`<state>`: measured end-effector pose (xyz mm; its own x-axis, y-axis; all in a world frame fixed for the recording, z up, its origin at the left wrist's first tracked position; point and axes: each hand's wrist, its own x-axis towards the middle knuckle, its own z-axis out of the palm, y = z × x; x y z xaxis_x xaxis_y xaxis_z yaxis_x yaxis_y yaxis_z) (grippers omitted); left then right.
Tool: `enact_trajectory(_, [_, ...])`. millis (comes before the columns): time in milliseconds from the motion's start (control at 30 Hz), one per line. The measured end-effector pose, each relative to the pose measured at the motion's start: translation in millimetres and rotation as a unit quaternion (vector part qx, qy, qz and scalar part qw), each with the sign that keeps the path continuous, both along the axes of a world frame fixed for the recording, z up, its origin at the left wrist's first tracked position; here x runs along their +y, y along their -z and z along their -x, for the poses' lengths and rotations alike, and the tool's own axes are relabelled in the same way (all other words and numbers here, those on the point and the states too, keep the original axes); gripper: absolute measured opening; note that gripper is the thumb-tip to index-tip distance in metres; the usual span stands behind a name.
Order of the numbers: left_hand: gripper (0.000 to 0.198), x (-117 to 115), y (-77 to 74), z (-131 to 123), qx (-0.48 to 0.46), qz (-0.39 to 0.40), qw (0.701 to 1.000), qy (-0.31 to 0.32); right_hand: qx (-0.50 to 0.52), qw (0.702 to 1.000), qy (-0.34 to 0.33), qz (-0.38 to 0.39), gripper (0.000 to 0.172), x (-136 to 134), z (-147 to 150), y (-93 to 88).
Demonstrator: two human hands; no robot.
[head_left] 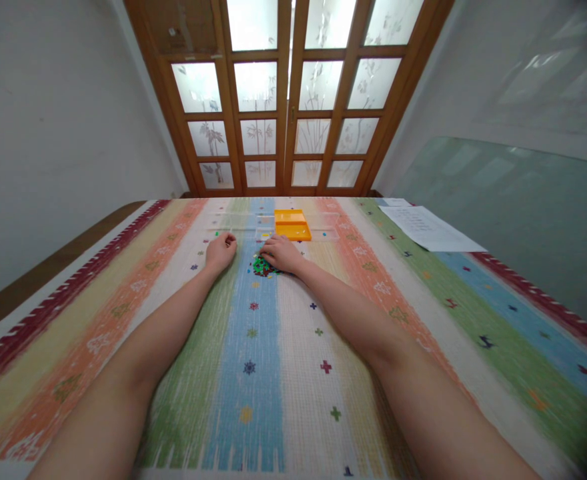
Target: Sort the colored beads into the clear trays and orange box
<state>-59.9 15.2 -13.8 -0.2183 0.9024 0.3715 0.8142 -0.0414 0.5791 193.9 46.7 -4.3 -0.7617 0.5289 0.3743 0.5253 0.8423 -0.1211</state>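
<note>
Both my arms stretch out over a striped, colourful tablecloth (pixel 273 373). My left hand (pixel 220 251) rests on the cloth as a loose fist, and I cannot see anything in it. My right hand (pixel 282 253) lies with its fingers curled over a small pile of tiny coloured beads (pixel 262 268), mostly green and red. Just beyond the hands stands an orange tray (pixel 292 224), set in a clear plastic divided box (pixel 323 227). A few loose beads lie near the left hand.
A white printed sheet of paper (pixel 426 228) lies at the table's far right. A wooden door with frosted glass panes (pixel 288 100) stands behind the table. A glass pane (pixel 523 213) leans at the right, and a white wall is at the left.
</note>
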Motion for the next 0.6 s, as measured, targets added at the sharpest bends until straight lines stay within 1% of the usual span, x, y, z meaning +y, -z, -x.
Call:
enact_trajectory(133, [0.018, 10.1, 2.6, 19.2, -0.075, -0.045, 0.996, -0.036, -0.007, 1.000, -0.013, 0.000, 0.027, -1.6, -0.5, -1.0])
enact_trajectory(267, [0.017, 21.9, 9.7, 37.2, -0.169, -0.062, 0.983, -0.026, -0.006, 1.000, -0.020, -0.003, 0.029, -3.1, 0.1, -0.9])
enact_trajectory(400, [0.017, 30.4, 16.1, 48.1, -0.260, -0.084, 0.961, -0.030, -0.008, 1.000, -0.017, 0.003, 0.029, -4.0, 1.3, -0.1])
enact_trajectory(467, [0.021, 32.0, 17.8, 50.4, -0.294, -0.088, 0.951, -0.034, -0.007, 1.000, -0.017, 0.004, 0.029, -4.1, 1.6, 0.3])
enact_trajectory(533, [0.030, 31.8, 18.4, 51.0, -0.314, -0.083, 0.945, -0.034, -0.006, 1.000, -0.019, 0.003, 0.029, -4.0, 1.5, 0.4])
enact_trajectory(600, [0.039, 30.0, 18.1, 50.4, -0.303, -0.074, 0.950, -0.031, -0.007, 1.000, -0.021, 0.002, 0.029, -4.1, 1.3, 0.2])
